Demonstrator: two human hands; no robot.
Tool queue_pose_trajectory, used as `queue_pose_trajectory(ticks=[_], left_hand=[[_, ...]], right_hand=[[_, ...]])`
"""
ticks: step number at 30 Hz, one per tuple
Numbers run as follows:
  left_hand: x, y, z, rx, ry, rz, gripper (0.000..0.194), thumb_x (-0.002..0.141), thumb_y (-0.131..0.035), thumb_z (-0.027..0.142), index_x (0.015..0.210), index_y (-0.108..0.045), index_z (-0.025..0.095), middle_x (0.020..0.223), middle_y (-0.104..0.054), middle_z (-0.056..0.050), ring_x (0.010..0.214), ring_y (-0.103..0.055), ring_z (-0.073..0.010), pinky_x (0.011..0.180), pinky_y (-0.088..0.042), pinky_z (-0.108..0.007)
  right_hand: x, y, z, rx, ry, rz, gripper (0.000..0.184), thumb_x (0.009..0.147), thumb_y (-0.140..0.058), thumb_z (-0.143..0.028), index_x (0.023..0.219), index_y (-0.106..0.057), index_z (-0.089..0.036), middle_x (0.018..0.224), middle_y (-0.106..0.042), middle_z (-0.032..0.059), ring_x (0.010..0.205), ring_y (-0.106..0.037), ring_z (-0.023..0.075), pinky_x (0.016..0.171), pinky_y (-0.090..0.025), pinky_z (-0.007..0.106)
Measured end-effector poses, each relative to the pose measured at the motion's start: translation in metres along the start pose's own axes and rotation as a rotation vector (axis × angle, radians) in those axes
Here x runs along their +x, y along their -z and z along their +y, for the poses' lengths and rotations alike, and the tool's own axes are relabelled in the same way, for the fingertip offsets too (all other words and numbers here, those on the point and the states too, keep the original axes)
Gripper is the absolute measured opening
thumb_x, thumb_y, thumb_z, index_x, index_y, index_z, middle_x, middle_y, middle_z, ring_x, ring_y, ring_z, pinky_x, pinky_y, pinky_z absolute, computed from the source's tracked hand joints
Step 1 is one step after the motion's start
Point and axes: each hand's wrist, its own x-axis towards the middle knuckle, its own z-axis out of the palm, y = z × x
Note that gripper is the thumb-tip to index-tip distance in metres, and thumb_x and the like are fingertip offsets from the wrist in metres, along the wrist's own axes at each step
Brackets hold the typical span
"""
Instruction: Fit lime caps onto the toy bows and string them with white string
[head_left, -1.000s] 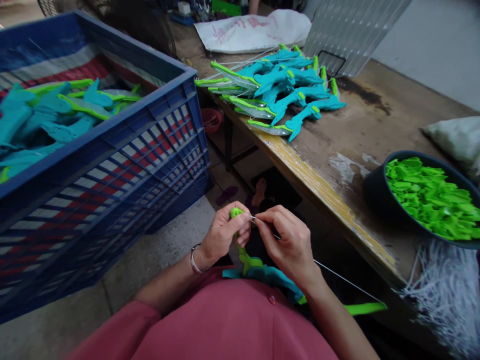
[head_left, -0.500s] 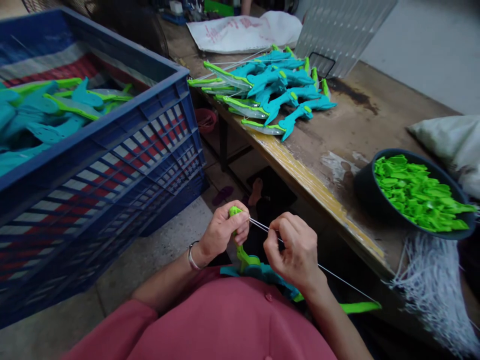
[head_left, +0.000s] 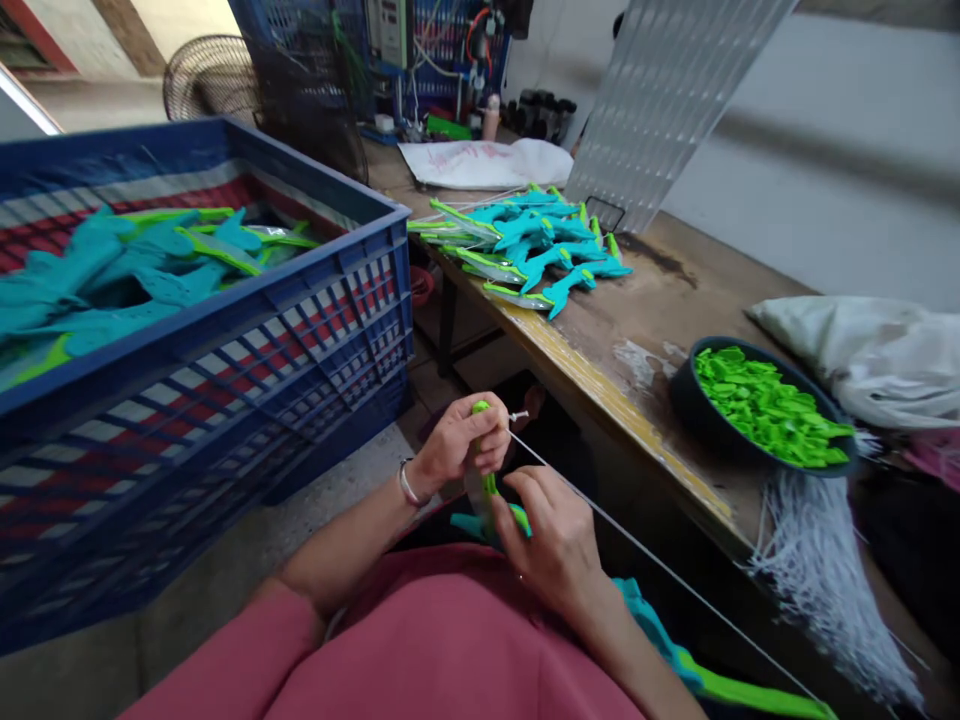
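My left hand (head_left: 466, 438) is closed around the green tip of a toy bow (head_left: 517, 518) in teal and green plastic. From beside those fingers a white string (head_left: 600, 505) with a knotted end runs taut to the bow's other green limb at lower right. My right hand (head_left: 555, 530) is closed on the bow lower down, at a green and teal part; its fingertips are partly hidden. My shirt and right forearm cover much of the bow's middle.
A blue crate (head_left: 322, 290) with similar bows stands at left. On the table (head_left: 720, 300) lie stacked bows (head_left: 532, 240), a dark bowl (head_left: 686, 400) of green pieces and a white sack (head_left: 877, 350). White strings (head_left: 825, 570) hang off its edge. A fan (head_left: 210, 80) stands behind.
My right hand has left the string and moved down and left onto the bow. The string now ends in a knot by my left hand. The view has tilted up.
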Motion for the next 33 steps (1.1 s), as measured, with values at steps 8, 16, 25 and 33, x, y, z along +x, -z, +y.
queue_pose_trajectory(ticks=[8,16,25,33], left_hand=[[-0.005,-0.024,0.048,-0.130,-0.344,0.187,0.036,0.084,-0.079,0.044,0.079,-0.056,0.017,0.054,-0.034,0.010,0.038,-0.032,-0.0045,0.034,-0.032,-0.016],[0.010,0.005,0.057,-0.343,-0.556,0.375,0.033,0.090,-0.074,0.037,0.076,-0.051,0.018,0.053,-0.035,0.010,0.039,-0.034,-0.0047,0.040,-0.033,-0.017],[0.049,0.058,0.123,0.263,-0.659,0.596,0.065,0.078,-0.083,0.033,0.137,-0.056,0.024,0.128,-0.069,-0.012,0.106,-0.073,-0.0271,0.085,-0.060,-0.038],[-0.044,0.116,0.078,0.686,-0.199,1.044,0.046,0.064,-0.078,0.070,0.094,-0.079,0.035,0.088,-0.079,-0.006,0.079,-0.075,-0.0363,0.075,-0.065,-0.053]], right_hand=[[-0.004,-0.006,-0.036,-0.425,0.051,-0.145,0.081,0.086,-0.079,-0.039,0.151,-0.040,-0.007,0.143,-0.056,0.0274,0.125,-0.057,0.0406,0.100,-0.052,0.057],[0.052,-0.025,0.003,-0.730,0.323,-0.046,0.053,0.091,-0.047,0.000,0.143,-0.050,-0.006,0.120,-0.068,0.0187,0.119,-0.061,0.0326,0.105,-0.051,0.055],[0.250,-0.014,0.120,-0.695,0.411,-0.255,0.062,0.092,-0.046,-0.001,0.153,-0.040,-0.012,0.138,-0.061,0.0168,0.132,-0.049,0.0320,0.111,-0.040,0.052],[0.434,-0.061,0.248,-0.558,0.355,-0.343,0.057,0.093,-0.040,-0.002,0.149,-0.047,-0.010,0.139,-0.060,0.0197,0.128,-0.048,0.0320,0.103,-0.039,0.047]])
